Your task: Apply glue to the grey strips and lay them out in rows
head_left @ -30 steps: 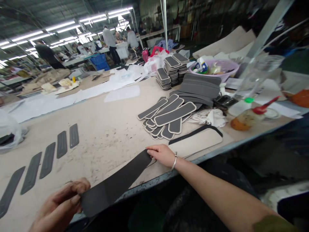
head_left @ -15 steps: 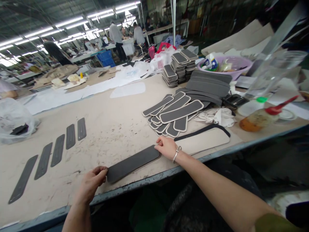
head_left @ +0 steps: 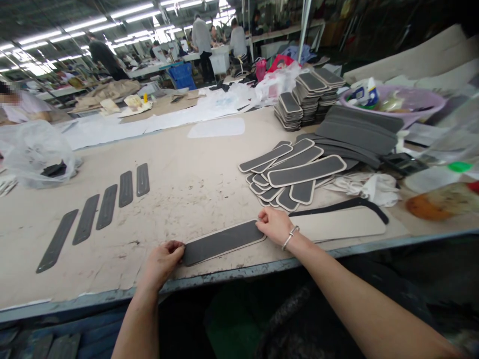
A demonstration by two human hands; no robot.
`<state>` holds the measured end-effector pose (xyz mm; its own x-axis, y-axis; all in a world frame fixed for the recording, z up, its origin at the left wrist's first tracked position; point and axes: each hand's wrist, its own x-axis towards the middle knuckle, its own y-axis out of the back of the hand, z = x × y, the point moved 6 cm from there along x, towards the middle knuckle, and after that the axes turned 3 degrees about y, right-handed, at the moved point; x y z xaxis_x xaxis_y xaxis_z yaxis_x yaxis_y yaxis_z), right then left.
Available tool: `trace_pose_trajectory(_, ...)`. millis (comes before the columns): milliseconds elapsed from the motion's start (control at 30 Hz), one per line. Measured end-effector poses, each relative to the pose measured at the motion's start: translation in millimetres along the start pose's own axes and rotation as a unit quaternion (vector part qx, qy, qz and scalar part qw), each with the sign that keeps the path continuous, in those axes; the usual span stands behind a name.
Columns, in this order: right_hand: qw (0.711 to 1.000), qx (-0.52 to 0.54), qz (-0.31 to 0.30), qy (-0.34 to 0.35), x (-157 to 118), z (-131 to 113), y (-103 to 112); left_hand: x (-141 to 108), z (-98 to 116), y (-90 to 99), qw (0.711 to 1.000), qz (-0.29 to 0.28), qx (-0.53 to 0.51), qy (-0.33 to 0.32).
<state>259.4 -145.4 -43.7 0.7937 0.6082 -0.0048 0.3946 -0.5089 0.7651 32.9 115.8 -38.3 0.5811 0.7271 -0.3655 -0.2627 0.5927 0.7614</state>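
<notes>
Dark grey strip [head_left: 224, 243] lies on a pale backing [head_left: 243, 246] near the front edge of the counter [head_left: 194, 194]. My L fingers [head_left: 175, 247] pinch its L end, R fingers [head_left: 264, 218] its R end. Status (est.): this pc. approx. positioned; alignment unconfirmed. Bordered pcs. in the loose pile [head_left: 307, 170] and rear stacks [head_left: 311, 82] appear done to this stage; plain dark sheets [head_left: 361, 128] and pale blanks [head_left: 340, 224] appear unpaired, i.e. left to do. Five dark strips [head_left: 107, 207] lie apart at L. N.B.: strip underside hidden; pile qty. uncountable; bag [head_left: 28, 149] contents unclear; amber bottle [head_left: 436, 203] blurred, cut off at R.
</notes>
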Motion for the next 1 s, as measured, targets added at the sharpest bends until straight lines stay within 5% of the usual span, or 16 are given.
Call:
trace_pose_trajectory(300, 0.999, -0.024, -0.017, 0.014, 0.6, -0.5, -2.8, 0.0, -4.8, -4.9, 0.987, -0.047, -0.153, -0.01)
trace_pose_trajectory(633, 0.999, -0.037, -0.033, 0.013, 0.9, -4.1, -2.3, -7.9, 9.7, -0.4, 0.999, 0.031, 0.011, 0.001)
trace_pose_trajectory(1000, 0.998, -0.039, -0.039, 0.019, 0.7, -2.2, -3.9, -2.4, 3.5, -2.2, 1.0, 0.021, 0.007, -0.003)
